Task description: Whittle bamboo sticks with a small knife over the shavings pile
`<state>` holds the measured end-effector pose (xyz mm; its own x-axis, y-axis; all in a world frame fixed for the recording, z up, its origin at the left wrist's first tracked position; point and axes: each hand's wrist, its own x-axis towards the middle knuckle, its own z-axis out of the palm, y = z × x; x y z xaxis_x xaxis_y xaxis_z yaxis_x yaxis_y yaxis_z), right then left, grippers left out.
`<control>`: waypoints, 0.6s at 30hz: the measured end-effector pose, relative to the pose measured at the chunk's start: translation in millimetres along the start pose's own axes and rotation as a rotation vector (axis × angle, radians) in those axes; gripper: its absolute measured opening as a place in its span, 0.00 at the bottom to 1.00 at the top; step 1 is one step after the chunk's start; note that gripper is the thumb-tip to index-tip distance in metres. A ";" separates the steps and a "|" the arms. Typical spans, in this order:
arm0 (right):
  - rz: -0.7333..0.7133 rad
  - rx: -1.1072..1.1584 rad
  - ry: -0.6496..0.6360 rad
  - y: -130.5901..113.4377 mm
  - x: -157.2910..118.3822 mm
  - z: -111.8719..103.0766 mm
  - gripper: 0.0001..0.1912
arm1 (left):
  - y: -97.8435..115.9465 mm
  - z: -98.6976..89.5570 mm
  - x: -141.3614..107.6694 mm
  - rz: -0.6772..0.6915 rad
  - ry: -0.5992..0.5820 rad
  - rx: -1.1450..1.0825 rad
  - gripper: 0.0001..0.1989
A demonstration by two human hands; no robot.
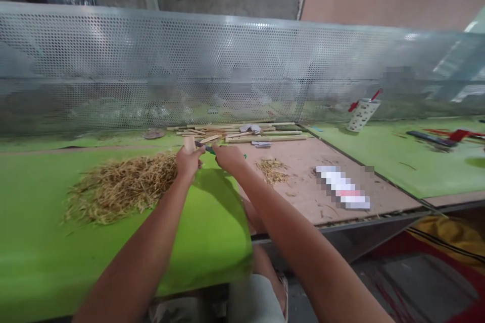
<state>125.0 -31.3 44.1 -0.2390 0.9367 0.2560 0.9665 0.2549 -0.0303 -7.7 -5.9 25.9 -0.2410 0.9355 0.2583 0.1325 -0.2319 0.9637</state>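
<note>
Near the back of the green-covered table, my left hand (187, 161) is closed around a small flat pale wooden piece (189, 144) that sticks up above the fingers. My right hand (229, 157) grips a thin tool with a green handle (209, 150); its dark end points left and meets the fingers of my left hand. The exact kind of tool is too small to tell. A large heap of dry brown strands (125, 186) lies to the left of my left hand. To the right of my right hand is a smaller pile of short strands (273, 170).
Wooden sticks (265, 137) and crumpled paper (250, 128) lie along the back, before a perforated metal screen (151, 70). A patterned cup with a red straw (362, 115) stands at the right. Farther right are dark and red tools (432, 138). A blurred white item (343, 186) lies on the brown board.
</note>
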 end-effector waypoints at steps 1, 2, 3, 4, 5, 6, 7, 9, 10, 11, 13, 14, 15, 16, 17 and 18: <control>0.020 -0.006 0.028 -2.5 -1.3 0.6 0.19 | 0.6 0.7 -0.6 -0.024 -0.010 -0.046 0.16; 0.043 -0.008 0.047 -4.3 -2.4 1.6 0.18 | 1.8 1.9 -1.2 -0.040 -0.018 -0.085 0.16; 0.065 -0.006 0.060 -5.2 -3.2 2.9 0.18 | 3.2 3.6 -1.8 -0.051 -0.027 -0.111 0.15; 0.080 -0.003 0.066 -5.3 -3.6 4.6 0.18 | 4.7 5.2 -2.1 -0.055 -0.038 -0.122 0.15; 0.088 0.000 0.066 -4.5 -3.7 6.5 0.18 | 6.1 6.6 -1.9 -0.052 -0.049 -0.121 0.15; 0.092 0.003 0.062 -2.9 -3.4 8.6 0.18 | 7.0 7.3 -1.3 -0.043 -0.056 -0.112 0.15; 0.096 0.008 0.051 -0.7 -3.0 10.7 0.18 | 7.5 7.2 -0.2 -0.023 -0.060 -0.093 0.14; 0.119 0.022 0.023 4.9 -1.8 14.9 0.18 | 7.2 4.4 2.9 0.050 -0.057 -0.006 0.13; 0.140 0.028 0.011 8.0 -1.2 16.9 0.18 | 6.5 2.1 4.6 0.090 -0.054 0.064 0.13; 0.164 0.032 0.009 11.3 -0.7 18.5 0.18 | 5.5 -0.4 5.9 0.122 -0.056 0.146 0.13; 0.208 0.039 0.034 17.7 0.0 21.1 0.17 | 3.2 -4.6 7.5 0.144 -0.090 0.305 0.12; 0.228 0.047 0.050 20.8 0.1 22.0 0.17 | 2.0 -5.8 7.7 0.132 -0.119 0.364 0.12; 0.246 0.061 0.061 23.6 0.0 22.6 0.17 | 0.9 -6.1 7.4 0.118 -0.146 0.404 0.11; 0.263 0.082 0.069 26.1 -0.2 23.1 0.17 | -0.2 -5.6 6.9 0.108 -0.170 0.431 0.11; 0.278 0.107 0.073 28.4 -0.5 23.6 0.16 | -1.1 -4.6 6.1 0.105 -0.186 0.447 0.10; 0.288 0.133 0.079 30.5 -0.8 24.1 0.15 | -2.0 -3.1 5.2 0.108 -0.197 0.454 0.10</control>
<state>152.4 -18.5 19.7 0.0559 0.9545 0.2930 0.9714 0.0158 -0.2369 -12.2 -1.4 25.6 -0.0225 0.9554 0.2946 0.5621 -0.2316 0.7940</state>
